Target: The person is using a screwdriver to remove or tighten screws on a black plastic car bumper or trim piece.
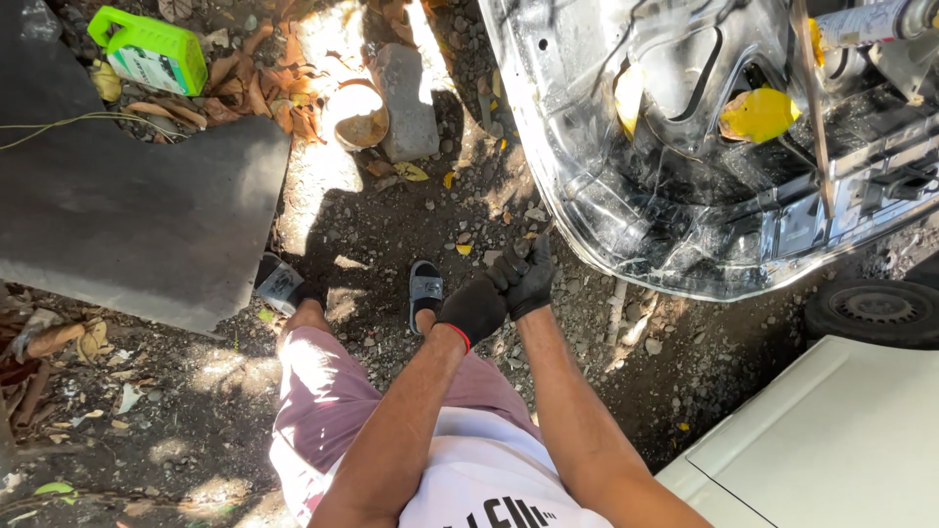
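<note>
Head cam: left hand (474, 310) and right hand (529, 284), both in black fabric gloves, touching, fingers curled; held item can't tell. Silvery bare-metal car panel (626, 186) just right/far. Keep wrists steady, footing firm on gravel.

Green jug (149, 49) top left; grey slab (137, 205); concrete block (408, 98); tyre (875, 311) right.
</note>
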